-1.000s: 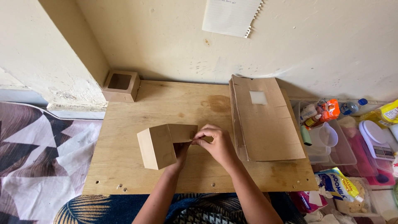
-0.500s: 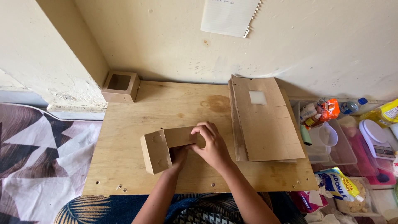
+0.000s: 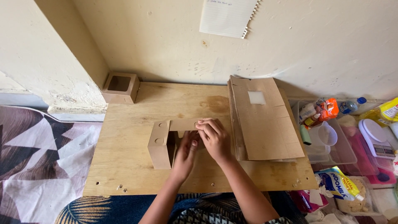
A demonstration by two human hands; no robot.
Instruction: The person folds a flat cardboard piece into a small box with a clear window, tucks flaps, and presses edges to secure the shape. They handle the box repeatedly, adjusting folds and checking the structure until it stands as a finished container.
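The half-folded cardboard box (image 3: 163, 143) lies mid-board, its long flap running left to right; the right hand (image 3: 213, 137) pinches that flap's right end, the left hand (image 3: 186, 151) pressing just below.

I see both hands on a half-folded brown cardboard box (image 3: 166, 141) in the middle of the wooden tabletop (image 3: 124, 166). My right hand (image 3: 213, 139) presses its far flap, and my left hand (image 3: 186, 153) reaches inside it. A stack of flat cardboard blanks (image 3: 265, 120) lies just right. A finished windowed box (image 3: 121, 88) sits at the far left corner.
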